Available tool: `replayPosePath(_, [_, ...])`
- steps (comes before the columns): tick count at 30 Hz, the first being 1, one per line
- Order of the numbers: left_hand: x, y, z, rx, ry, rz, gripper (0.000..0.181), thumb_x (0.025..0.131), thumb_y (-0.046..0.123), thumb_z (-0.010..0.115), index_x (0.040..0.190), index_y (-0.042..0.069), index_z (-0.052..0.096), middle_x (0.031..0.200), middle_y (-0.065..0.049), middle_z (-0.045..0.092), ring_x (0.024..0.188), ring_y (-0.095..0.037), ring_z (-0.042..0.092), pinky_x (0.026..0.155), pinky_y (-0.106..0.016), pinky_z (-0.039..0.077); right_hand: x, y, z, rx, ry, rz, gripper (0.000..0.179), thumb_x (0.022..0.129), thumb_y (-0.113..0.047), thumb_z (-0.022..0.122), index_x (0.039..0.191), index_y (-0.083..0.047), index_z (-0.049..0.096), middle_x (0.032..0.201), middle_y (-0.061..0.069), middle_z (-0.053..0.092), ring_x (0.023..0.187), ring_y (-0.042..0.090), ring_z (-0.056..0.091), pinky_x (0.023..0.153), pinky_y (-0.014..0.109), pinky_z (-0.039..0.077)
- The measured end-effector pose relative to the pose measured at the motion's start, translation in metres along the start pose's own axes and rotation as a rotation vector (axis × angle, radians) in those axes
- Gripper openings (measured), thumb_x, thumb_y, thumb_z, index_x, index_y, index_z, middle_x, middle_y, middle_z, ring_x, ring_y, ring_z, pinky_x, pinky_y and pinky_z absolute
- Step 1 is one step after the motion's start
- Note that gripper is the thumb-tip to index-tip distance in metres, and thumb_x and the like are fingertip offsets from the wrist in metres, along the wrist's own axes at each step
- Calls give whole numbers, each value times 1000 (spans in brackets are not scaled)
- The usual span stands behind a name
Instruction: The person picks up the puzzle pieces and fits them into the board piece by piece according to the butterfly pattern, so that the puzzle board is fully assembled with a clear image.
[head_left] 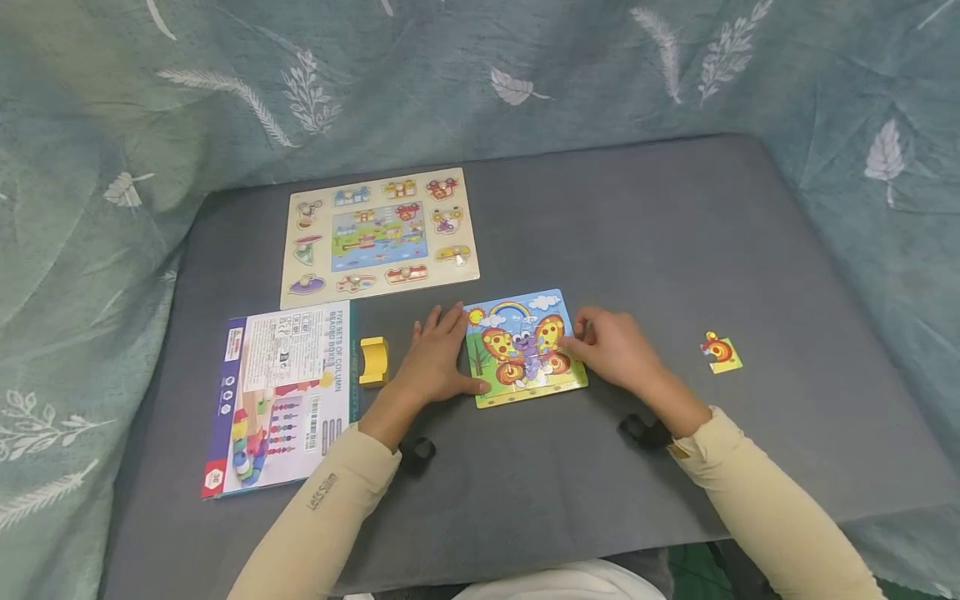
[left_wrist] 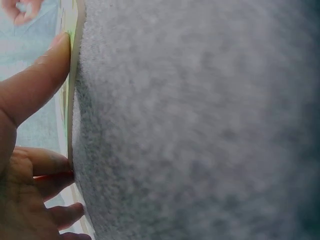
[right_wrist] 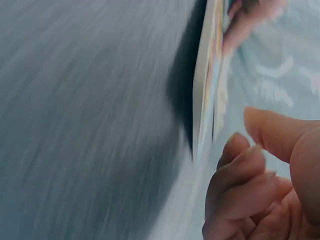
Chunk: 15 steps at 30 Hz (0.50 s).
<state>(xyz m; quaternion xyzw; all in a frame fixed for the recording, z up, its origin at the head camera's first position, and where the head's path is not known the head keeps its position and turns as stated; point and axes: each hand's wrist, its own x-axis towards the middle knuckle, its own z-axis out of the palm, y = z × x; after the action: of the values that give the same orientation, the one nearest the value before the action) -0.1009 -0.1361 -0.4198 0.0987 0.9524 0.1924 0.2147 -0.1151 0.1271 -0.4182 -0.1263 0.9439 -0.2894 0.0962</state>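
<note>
A butterfly jigsaw puzzle (head_left: 517, 342) in a thin board lies flat between both hands. My left hand (head_left: 435, 358) rests along its left side, fingers stretched out at the upper left corner and thumb on the lower left corner. In the left wrist view, the left thumb (left_wrist: 47, 70) presses at the board's edge (left_wrist: 72, 105). My right hand (head_left: 615, 346) is at the board's right edge, fingers loosely bent. In the right wrist view, the right hand (right_wrist: 265, 185) shows nothing between thumb and fingertips, beside the blurred board (right_wrist: 202, 85).
A loose jigsaw piece (head_left: 723, 352) lies far to the right. Behind the board is a wooden knob puzzle (head_left: 318, 283). To the left sit a beaded-boxes carton (head_left: 288, 400) and a yellow curved block (head_left: 373, 361). Patterned cloth (head_left: 570, 75) hangs behind the grey table (head_left: 615, 225).
</note>
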Motion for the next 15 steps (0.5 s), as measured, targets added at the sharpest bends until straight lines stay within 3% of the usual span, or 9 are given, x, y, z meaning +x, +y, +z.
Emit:
replayPosePath(5, [-1,-1,-1,3,7,-18,113,71,45,83,154,5,17,162,-11,13,149,-36,3,120,-56,5,-22,34,-34,-77,137,82,26,89,-27,68,98,-3,63,74,10,64,60,19,55,57,35,43])
replayPosePath(8, [0,-1,0,-2,0,-16,113,71,44,83,154,5,17,162,-11,12,149,-36,2,120,-56,4,-39,60,-58,-141,173,159,33,90,-24,66,109,3,61,82,17,66,60,24,57,60,43,46])
replayPosePath(12, [1,0,1,-10,-5,-16,113,71,44,83,154,6,17,162,-10,12,150,-35,1,120,-56,4,-55,92,-80,-180,92,266,46,90,-28,67,118,7,55,94,24,62,72,33,59,63,48,45])
replayPosePath(15, [2,2,2,-11,0,-11,112,71,44,83,154,6,17,162,-10,13,150,-35,2,120,-55,4,-63,106,-84,-206,17,301,51,87,-29,70,116,9,53,98,28,59,85,40,56,68,50,44])
